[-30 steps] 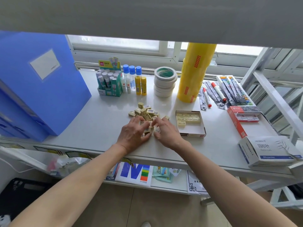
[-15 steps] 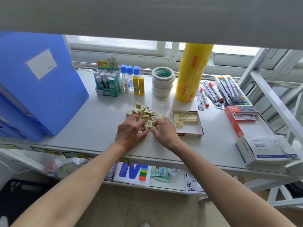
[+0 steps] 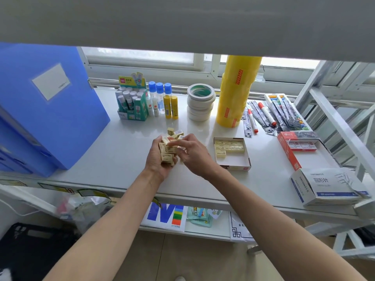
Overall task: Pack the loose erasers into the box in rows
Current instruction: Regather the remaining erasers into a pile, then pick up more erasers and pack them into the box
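My left hand (image 3: 157, 159) is cupped palm-up just above the white table and holds a stack of several pale yellow erasers (image 3: 166, 151). My right hand (image 3: 192, 154) is beside it, fingers curled, pinching an eraser at the top of that stack. A few loose erasers (image 3: 175, 132) lie on the table just behind the hands. The shallow open box (image 3: 233, 159) sits to the right of my right hand; several erasers (image 3: 229, 146) lie in rows in its far half, and its near half is bare.
A big blue file box (image 3: 46, 110) stands at the left. Glue sticks (image 3: 132, 102), glue bottles (image 3: 162, 100), tape rolls (image 3: 200, 102) and a tall yellow tape stack (image 3: 236, 92) line the back. Markers (image 3: 263, 114), a red box (image 3: 296, 147) and a paper-clip box (image 3: 326, 185) lie right.
Both hands were flat over the pile, gathering erasers. Now my left hand has turned palm-up and lifted with a stack of erasers in it, and my right hand pinches one on top.
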The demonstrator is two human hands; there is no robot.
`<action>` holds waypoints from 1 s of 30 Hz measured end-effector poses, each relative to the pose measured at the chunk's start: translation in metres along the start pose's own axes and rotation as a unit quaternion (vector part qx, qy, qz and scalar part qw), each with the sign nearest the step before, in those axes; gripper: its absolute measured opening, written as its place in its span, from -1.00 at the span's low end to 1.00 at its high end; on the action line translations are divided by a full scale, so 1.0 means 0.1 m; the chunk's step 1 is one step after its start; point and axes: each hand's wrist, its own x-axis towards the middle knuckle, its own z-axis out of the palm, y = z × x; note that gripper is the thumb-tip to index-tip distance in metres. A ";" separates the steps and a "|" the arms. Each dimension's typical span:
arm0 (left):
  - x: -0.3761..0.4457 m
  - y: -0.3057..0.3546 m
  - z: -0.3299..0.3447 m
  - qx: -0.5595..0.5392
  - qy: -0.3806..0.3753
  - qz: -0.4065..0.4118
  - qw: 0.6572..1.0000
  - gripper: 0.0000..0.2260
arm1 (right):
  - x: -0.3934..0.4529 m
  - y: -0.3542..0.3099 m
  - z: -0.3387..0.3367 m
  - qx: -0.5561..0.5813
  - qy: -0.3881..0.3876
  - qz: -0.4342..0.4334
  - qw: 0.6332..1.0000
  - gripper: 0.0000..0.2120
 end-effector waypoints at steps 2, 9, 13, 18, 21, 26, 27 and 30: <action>0.01 0.00 0.03 -0.032 -0.002 -0.032 0.999 -0.70 | 0.02 0.01 -0.06 -0.043 -0.010 -0.009 0.999 -0.75; 0.00 -0.04 0.16 -0.195 -0.016 -0.109 0.975 -0.70 | 0.05 0.14 -0.22 0.244 0.104 0.110 0.958 -0.75; 0.04 -0.07 0.20 -0.183 -0.025 -0.124 0.975 -0.71 | -0.01 0.27 -0.39 0.541 0.085 0.214 0.809 -0.75; 0.02 -0.14 0.33 0.002 -0.047 -0.126 0.991 -0.78 | -0.12 0.45 -0.55 0.578 0.064 0.221 0.783 -0.77; -0.04 -0.18 0.47 0.151 -0.035 -0.107 0.982 -0.83 | -0.19 0.54 -0.61 0.524 0.070 0.221 0.820 -0.77; -0.10 -0.22 0.70 0.323 -0.057 -0.081 0.941 -0.73 | -0.27 0.65 -0.71 0.502 0.098 0.216 0.832 -0.79; -0.10 -0.24 0.74 0.347 -0.061 -0.075 0.933 -0.72 | -0.28 0.67 -0.73 0.486 0.099 0.208 0.843 -0.80; -0.06 -0.28 0.85 0.393 -0.061 -0.051 0.916 -0.67 | -0.33 0.72 -0.78 0.421 0.092 0.169 0.887 -0.84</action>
